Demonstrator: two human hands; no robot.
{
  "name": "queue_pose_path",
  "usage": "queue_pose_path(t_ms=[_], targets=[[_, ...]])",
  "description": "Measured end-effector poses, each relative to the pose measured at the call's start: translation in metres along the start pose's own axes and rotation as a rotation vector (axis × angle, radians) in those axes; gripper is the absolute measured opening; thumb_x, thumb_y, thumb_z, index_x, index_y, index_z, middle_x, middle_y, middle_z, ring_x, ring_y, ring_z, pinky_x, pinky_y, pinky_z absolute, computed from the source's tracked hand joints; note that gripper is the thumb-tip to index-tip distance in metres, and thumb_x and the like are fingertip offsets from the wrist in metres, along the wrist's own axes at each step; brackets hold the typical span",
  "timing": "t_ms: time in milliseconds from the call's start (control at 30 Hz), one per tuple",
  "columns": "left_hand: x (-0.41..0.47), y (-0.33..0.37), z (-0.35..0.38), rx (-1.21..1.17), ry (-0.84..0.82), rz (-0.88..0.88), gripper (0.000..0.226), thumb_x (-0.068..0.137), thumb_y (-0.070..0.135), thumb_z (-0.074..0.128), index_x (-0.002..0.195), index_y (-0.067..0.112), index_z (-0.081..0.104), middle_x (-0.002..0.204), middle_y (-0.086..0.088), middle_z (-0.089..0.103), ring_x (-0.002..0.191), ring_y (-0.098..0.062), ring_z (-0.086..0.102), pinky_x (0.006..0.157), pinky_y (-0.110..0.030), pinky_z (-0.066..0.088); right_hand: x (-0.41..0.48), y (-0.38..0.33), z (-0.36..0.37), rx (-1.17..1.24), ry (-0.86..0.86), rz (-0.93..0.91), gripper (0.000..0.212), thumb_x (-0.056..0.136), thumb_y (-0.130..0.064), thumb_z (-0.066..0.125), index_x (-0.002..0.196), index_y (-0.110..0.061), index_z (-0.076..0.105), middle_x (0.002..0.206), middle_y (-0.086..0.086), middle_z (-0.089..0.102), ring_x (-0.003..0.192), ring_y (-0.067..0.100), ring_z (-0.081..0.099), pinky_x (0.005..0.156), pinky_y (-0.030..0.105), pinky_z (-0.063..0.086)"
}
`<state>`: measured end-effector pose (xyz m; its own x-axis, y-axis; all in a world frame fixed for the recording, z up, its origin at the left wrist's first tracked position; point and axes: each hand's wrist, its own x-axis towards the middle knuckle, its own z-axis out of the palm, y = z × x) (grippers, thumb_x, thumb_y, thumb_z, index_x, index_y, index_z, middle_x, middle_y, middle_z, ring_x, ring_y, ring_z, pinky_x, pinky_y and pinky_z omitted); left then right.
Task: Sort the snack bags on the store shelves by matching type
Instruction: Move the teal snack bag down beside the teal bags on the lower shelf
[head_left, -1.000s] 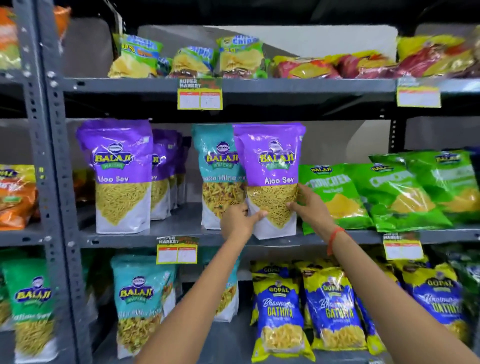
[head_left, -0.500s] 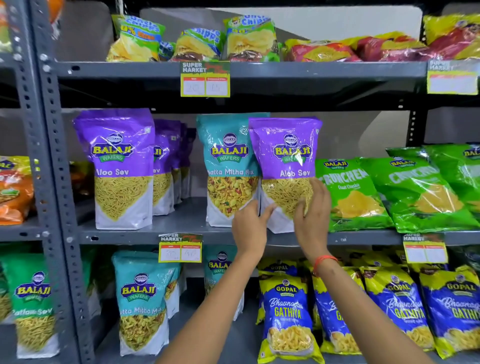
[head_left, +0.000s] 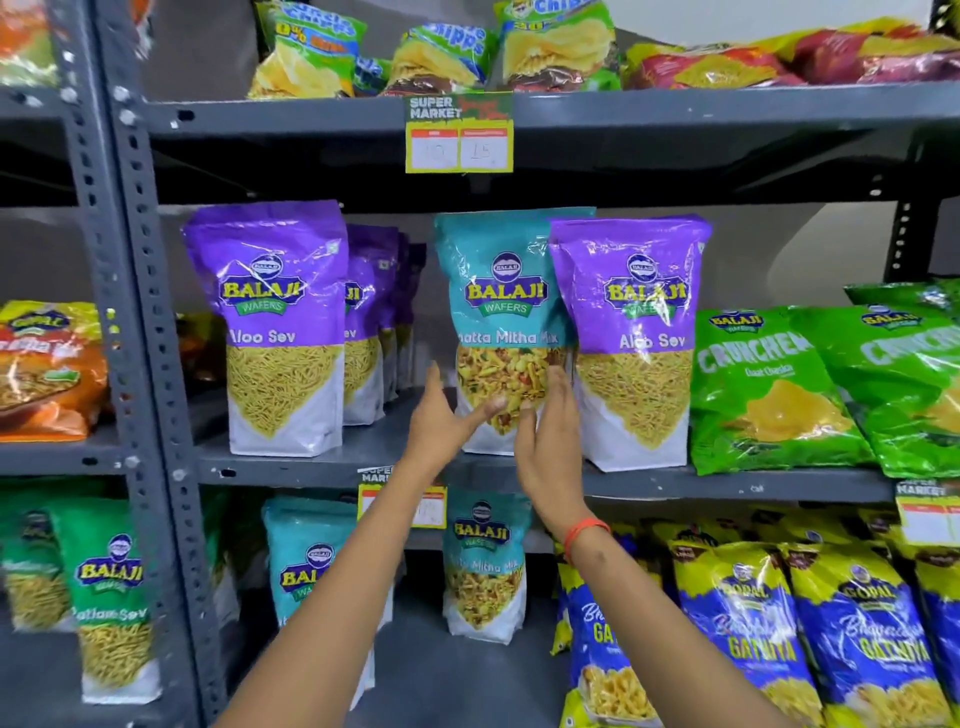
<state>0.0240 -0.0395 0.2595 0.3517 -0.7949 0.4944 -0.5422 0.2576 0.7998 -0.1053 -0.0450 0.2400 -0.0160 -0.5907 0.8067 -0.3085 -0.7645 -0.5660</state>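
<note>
A teal Balaji Khatta Mitha Mix bag (head_left: 501, 322) stands upright on the middle shelf (head_left: 727, 483). Overlapping its right edge is a purple Aloo Sev bag (head_left: 636, 332), also upright. Further left, a row of purple Aloo Sev bags (head_left: 275, 322) runs back into the shelf. My left hand (head_left: 441, 421) has its thumb up and its fingertips on the teal bag's lower front. My right hand (head_left: 548, 431) rests against that bag's lower right edge, fingers pointing up beside the purple bag. Neither hand is closed around a bag.
Green Crunchex bags (head_left: 769, 389) lean at the right of the middle shelf. Below are more teal Khatta Mitha Mix bags (head_left: 485, 566), blue-yellow Gathiya bags (head_left: 753, 623) and green Ratlami Sev bags (head_left: 114, 597). Chips bags (head_left: 556, 47) fill the top shelf. A grey perforated upright (head_left: 145, 312) stands left.
Both hands have let go of the right purple Aloo Sev bag, which now stands on the shelf, and have moved left onto the teal bag. The view has come closer.
</note>
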Motion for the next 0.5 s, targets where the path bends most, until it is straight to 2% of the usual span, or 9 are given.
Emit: queue_pose_path(t_ms=[67, 100, 167, 233, 300, 367, 433, 500], targets=[[0.012, -0.004, -0.004, -0.029, -0.110, -0.044, 0.106, 0.061, 0.066, 0.077, 0.144, 0.014, 0.036, 0.148, -0.010, 0.048, 0.134, -0.025, 0.047, 0.110, -0.044, 0.042, 0.001, 0.003, 0.003, 0.013, -0.010, 0.053, 0.055, 0.092, -0.018, 0.036, 0.142, 0.001, 0.024, 0.154, 0.018, 0.025, 0.143, 0.028, 0.021, 0.111, 0.017, 0.007], [0.017, -0.005, -0.004, -0.050, -0.140, -0.053, 0.097, 0.060, 0.063, 0.080, 0.136, 0.014, 0.045, 0.139, -0.008, 0.057, 0.125, -0.023, 0.055, 0.103, -0.040, 0.047, 0.003, 0.004, 0.004, 0.018, -0.013, 0.070, 0.056, 0.093, -0.016, 0.038, 0.143, 0.000, 0.020, 0.155, 0.018, 0.022, 0.144, 0.028, 0.020, 0.112, 0.018, 0.007], [0.020, -0.005, -0.003, -0.091, -0.188, -0.064, 0.071, 0.067, 0.040, 0.085, 0.125, 0.011, 0.055, 0.125, -0.006, 0.066, 0.113, -0.020, 0.062, 0.090, -0.030, 0.050, 0.006, 0.007, 0.005, 0.029, -0.025, 0.089, 0.058, 0.092, -0.015, 0.039, 0.144, 0.000, 0.017, 0.156, 0.018, 0.021, 0.144, 0.028, 0.019, 0.116, 0.026, 0.010], [0.022, -0.006, -0.001, -0.152, -0.184, -0.083, 0.057, 0.068, 0.027, 0.086, 0.115, 0.010, 0.059, 0.118, -0.007, 0.069, 0.106, -0.020, 0.064, 0.085, -0.030, 0.051, 0.010, 0.009, 0.006, 0.083, -0.030, 0.110, 0.060, 0.090, -0.019, 0.040, 0.144, -0.004, 0.020, 0.155, 0.016, 0.026, 0.143, 0.026, 0.023, 0.119, 0.035, 0.017], [0.020, -0.007, -0.001, -0.187, -0.121, -0.080, 0.056, 0.064, 0.028, 0.089, 0.110, 0.008, 0.063, 0.114, -0.010, 0.072, 0.102, -0.022, 0.067, 0.085, -0.035, 0.055, 0.014, 0.009, 0.004, 0.163, -0.052, 0.151, 0.059, 0.090, -0.020, 0.040, 0.144, -0.007, 0.023, 0.153, 0.012, 0.030, 0.142, 0.023, 0.027, 0.119, 0.036, 0.021], [0.018, -0.007, -0.003, -0.157, -0.048, -0.092, 0.057, 0.060, 0.033, 0.090, 0.105, 0.008, 0.066, 0.108, -0.010, 0.073, 0.098, -0.023, 0.068, 0.084, -0.037, 0.056, 0.017, 0.010, 0.002, 0.200, -0.110, 0.195, 0.053, 0.095, -0.015, 0.041, 0.144, -0.008, 0.023, 0.153, 0.010, 0.031, 0.141, 0.022, 0.028, 0.117, 0.031, 0.022], [0.014, -0.007, -0.009, -0.114, 0.026, -0.107, 0.067, 0.051, 0.048, 0.090, 0.101, 0.010, 0.066, 0.105, -0.008, 0.074, 0.096, -0.025, 0.068, 0.086, -0.042, 0.057, 0.019, 0.008, 0.001, 0.222, -0.182, 0.230, 0.051, 0.098, -0.014, 0.040, 0.145, -0.007, 0.023, 0.154, 0.008, 0.030, 0.142, 0.018, 0.026, 0.108, 0.015, 0.019], [0.011, -0.011, -0.016, -0.077, 0.089, -0.121, 0.089, 0.035, 0.069, 0.081, 0.102, 0.013, 0.066, 0.106, -0.006, 0.074, 0.098, -0.025, 0.068, 0.087, -0.047, 0.057, 0.020, 0.004, 0.001, 0.267, -0.241, 0.228, 0.050, 0.098, -0.014, 0.039, 0.145, -0.007, 0.023, 0.153, 0.007, 0.029, 0.137, 0.010, 0.025, 0.095, 0.003, 0.016]])
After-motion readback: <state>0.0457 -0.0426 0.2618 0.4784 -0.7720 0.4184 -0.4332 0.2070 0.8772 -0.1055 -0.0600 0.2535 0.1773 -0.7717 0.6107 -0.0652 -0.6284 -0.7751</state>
